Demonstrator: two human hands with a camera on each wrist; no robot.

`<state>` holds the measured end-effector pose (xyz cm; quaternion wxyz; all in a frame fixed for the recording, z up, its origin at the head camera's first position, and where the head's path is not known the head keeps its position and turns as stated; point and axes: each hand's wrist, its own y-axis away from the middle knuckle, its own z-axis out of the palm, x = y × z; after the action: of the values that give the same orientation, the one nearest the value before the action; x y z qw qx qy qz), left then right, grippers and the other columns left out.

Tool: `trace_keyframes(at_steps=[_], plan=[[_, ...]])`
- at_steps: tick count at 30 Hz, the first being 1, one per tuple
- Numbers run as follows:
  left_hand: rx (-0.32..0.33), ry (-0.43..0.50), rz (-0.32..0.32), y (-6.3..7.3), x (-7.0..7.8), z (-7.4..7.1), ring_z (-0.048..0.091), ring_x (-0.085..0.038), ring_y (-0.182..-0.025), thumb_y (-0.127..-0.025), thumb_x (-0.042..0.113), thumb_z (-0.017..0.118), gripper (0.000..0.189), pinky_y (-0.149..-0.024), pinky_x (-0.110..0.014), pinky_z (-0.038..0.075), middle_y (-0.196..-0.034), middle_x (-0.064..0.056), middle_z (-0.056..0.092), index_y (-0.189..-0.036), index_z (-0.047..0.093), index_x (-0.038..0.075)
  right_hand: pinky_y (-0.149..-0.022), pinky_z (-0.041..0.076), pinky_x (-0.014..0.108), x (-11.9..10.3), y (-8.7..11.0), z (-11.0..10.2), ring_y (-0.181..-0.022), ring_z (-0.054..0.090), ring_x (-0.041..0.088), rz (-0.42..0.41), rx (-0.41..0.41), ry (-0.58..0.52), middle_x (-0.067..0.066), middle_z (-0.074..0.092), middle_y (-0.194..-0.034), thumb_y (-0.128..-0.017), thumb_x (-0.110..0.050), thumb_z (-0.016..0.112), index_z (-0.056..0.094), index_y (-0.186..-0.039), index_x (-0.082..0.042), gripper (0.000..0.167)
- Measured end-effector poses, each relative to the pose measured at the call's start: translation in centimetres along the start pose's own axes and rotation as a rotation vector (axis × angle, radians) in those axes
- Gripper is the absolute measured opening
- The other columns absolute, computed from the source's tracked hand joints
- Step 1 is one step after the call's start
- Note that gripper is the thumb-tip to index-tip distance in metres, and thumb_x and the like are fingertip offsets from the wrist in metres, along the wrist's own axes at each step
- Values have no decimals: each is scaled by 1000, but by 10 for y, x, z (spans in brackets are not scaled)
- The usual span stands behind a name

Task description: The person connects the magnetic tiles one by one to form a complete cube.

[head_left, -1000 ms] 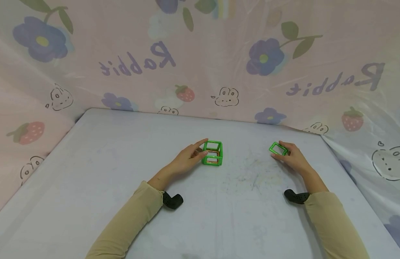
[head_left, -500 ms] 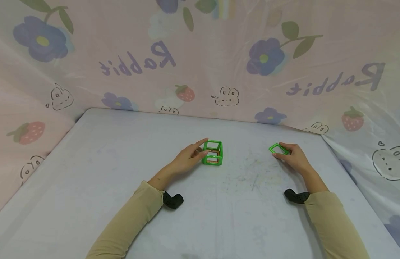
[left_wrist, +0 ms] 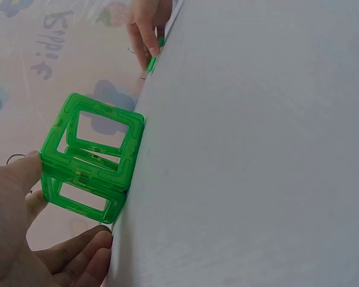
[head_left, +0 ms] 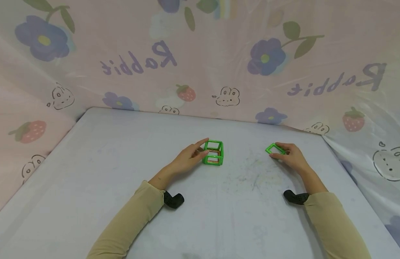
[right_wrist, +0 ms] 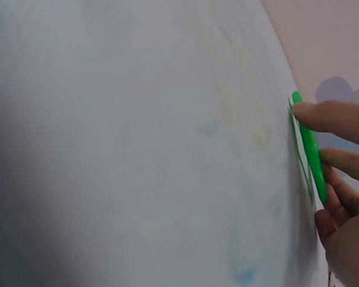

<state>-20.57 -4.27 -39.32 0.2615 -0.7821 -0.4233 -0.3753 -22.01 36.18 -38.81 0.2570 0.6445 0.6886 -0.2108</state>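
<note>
A cube of green magnetic tiles (head_left: 213, 157) stands on the white table, with an orange-red square frame (head_left: 214, 162) showing low inside it. At its left side my left hand (head_left: 184, 159) holds the cube between thumb and index finger. The left wrist view shows the cube (left_wrist: 87, 174) close up, with the other fingers below it near the table. Off to the right, my right hand (head_left: 295, 158) pinches a single green square magnetic tile (head_left: 269, 146) by its edge. In the right wrist view that tile (right_wrist: 312, 152) is seen nearly edge-on, close to the tabletop.
The white table (head_left: 122, 144) ends at a printed curtain (head_left: 200, 72) at the back and sides. Coloured marks (head_left: 255, 181) stain the surface between the hands. A black device sits at each wrist, left (head_left: 174, 200) and right (head_left: 295, 197).
My right hand has moved slightly left with the green tile and tipped it flatter. The left hand and the cube have stayed in place.
</note>
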Motion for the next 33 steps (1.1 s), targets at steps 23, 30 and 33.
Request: trace_keyframes(at_steps=[23, 30, 33], plan=[[5, 12, -23, 0, 0, 0, 57, -25, -107, -102, 35, 46, 54, -93, -43, 45, -129, -16, 55, -152, 29, 21, -102, 34, 59, -15, -8, 13, -127, 37, 43, -108, -36, -4, 29, 41, -139, -89, -25, 70, 47, -139, 3, 62], [0, 8, -13, -1, -1, 0, 57, -26, -107, -102, 34, 46, 55, -93, -44, 45, -130, -17, 54, -152, 29, 19, -104, 32, 58, -21, -8, 16, -129, 37, 44, -116, -55, -28, 29, 40, -140, -88, -26, 70, 49, -138, 2, 60], [2, 4, -7, -1, -1, 0, 57, -26, -106, -102, 33, 46, 54, -92, -44, 45, -129, -18, 55, -152, 29, 18, -106, 31, 57, -23, -8, 18, -130, 36, 43, -119, -61, -42, 28, 39, -141, -89, -25, 70, 49, -138, 2, 60]])
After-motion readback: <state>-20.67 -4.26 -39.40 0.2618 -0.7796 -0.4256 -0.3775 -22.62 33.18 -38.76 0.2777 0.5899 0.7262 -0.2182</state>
